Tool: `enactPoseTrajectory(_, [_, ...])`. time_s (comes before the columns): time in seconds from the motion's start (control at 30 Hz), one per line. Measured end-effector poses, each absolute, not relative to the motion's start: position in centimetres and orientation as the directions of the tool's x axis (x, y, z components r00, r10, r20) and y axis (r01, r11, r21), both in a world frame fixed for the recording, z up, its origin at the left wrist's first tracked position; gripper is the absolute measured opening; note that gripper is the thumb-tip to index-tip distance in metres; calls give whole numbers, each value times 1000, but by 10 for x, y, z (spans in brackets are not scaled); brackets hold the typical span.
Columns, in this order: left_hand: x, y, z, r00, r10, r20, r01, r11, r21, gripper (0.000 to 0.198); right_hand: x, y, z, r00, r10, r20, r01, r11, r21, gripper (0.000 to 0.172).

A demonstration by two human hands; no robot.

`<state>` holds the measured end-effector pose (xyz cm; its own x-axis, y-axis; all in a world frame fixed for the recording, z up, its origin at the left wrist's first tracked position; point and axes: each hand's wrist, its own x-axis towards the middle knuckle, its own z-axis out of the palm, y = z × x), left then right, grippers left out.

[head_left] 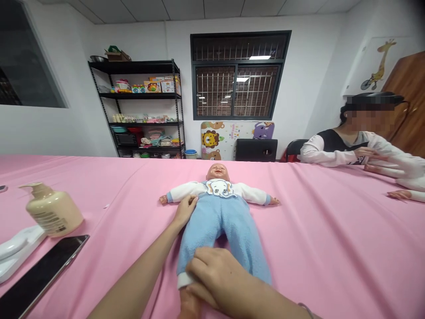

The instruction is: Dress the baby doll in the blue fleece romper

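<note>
A baby doll [217, 170] lies on its back on the pink cloth, arms spread and legs towards me. It wears a blue fleecy romper [221, 212] with white sleeves and an elephant patch on the chest. My left hand [186, 210] is closed at the romper's side by the doll's waist; its fingertips are partly hidden. Lower down, my right hand [215, 274] is closed on the trouser leg just above its white cuff [184, 280]. Below that cuff the doll's bare foot [190, 305] shows. The other leg's end is hidden behind my right forearm.
On the left stand a beige pump bottle [55, 210], a black phone [43, 277] and a white device [20, 250]. Across the pink-covered table [332, 248], a person [345, 146] sits at the right with another doll's arm nearby. Shelves [142, 95] line the back wall.
</note>
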<state>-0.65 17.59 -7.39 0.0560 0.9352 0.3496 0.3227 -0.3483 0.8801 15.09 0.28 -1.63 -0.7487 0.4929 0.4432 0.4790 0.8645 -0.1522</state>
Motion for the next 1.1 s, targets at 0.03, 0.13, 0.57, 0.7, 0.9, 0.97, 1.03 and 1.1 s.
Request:
enactPoseTrajectory(0.03, [-6,176,-74,61,936,346,328,-346,879,39,150,3,-21,-759,463,456,470,876,-107,12])
enactPoseTrajectory(0.13, [-6,176,-73,62,940,335,352,-335,874,39,149,4,-31,-822,359,443,356,930,-93,12])
enactPoseTrajectory(0.57, [-16,184,-64,-16,917,398,314,-373,873,42,204,64,-26,-407,883,232,771,468,-432,78])
enactPoseTrajectory(0.7, [-20,184,-70,51,939,341,351,-336,874,35,219,89,-37,-285,917,279,673,399,-623,60])
enactPoseTrajectory(0.9, [-18,184,-71,-117,919,378,334,-322,886,31,247,125,-66,252,940,232,410,114,-905,54])
enactPoseTrajectory(0.97, [-17,184,-71,-120,921,370,331,-315,890,31,257,134,-79,272,954,122,323,29,-946,53])
enactPoseTrajectory(1.03, [-17,183,-71,-116,923,366,331,-312,891,31,264,139,-85,302,950,80,265,-3,-964,50])
enactPoseTrajectory(1.1, [-16,183,-71,-118,924,364,324,-310,894,31,267,139,-84,346,938,35,168,-25,-986,48])
